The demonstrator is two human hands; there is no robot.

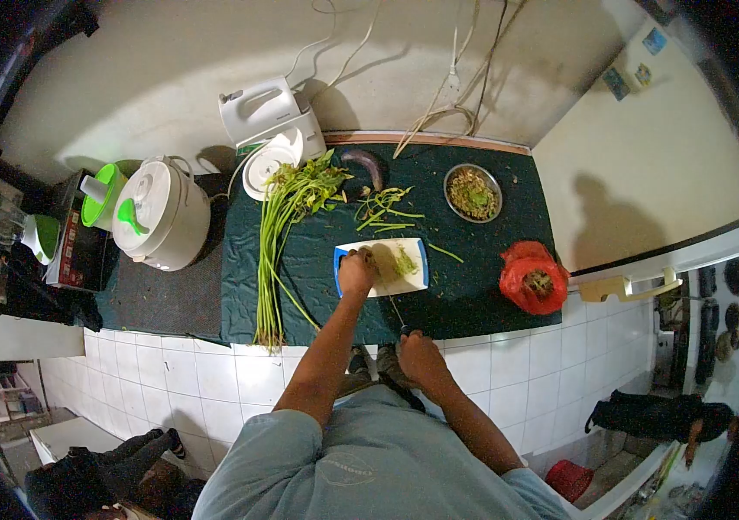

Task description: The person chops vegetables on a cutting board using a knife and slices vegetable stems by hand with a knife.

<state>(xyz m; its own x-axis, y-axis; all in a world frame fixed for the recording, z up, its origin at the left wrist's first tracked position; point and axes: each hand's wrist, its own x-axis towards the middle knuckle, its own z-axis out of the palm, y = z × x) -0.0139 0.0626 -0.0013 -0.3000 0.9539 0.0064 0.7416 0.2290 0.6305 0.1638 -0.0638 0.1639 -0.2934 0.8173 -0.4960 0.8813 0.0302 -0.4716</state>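
My right hand (421, 357) is wrapped round the dark handle of a knife (396, 310), whose thin blade points up to the near edge of a white cutting board (415, 279) with blue ends. On the board's left part, my left hand (357, 272) is closed, fingers bent down; what it holds is hidden beneath them. Chopped green bits (404, 261) lie just right of those fingers. Behind the board are loose green stems and leaves (382, 206). A long bunch of leafy green stalks (276, 251) lies to the left, and a dark purple eggplant (368, 166) farther back.
At right are a metal bowl (473, 192) of chopped greens and a red plastic bag (532, 277) with plant scraps. A white hand mixer (265, 113) on its stand and a white rice cooker (160, 213) stand left. Two people are at the lower edges.
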